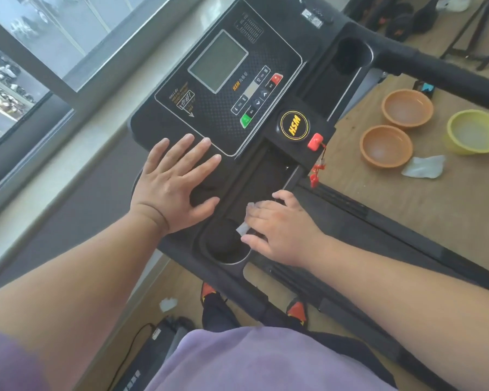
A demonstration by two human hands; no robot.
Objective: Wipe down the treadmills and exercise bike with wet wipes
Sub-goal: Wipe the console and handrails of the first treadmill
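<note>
A black treadmill console (pixel 232 88) with a grey screen, buttons and a red safety key fills the middle of the head view. My left hand (pixel 175 182) lies flat with spread fingers on the console's lower left corner. My right hand (pixel 277 224) presses a white wet wipe (pixel 244 225) onto the console tray, just beside the round cup holder (pixel 226 244). Only the wipe's edges show from under the fingers.
On the wooden floor to the right stand two orange bowls (pixel 386 146) and a yellow-green bowl (pixel 476 131), with a used wipe (pixel 424 166) beside them. A crumpled wipe (pixel 168 303) lies on the floor below. A window sill runs along the left. The treadmill handrail (pixel 435 66) crosses the upper right.
</note>
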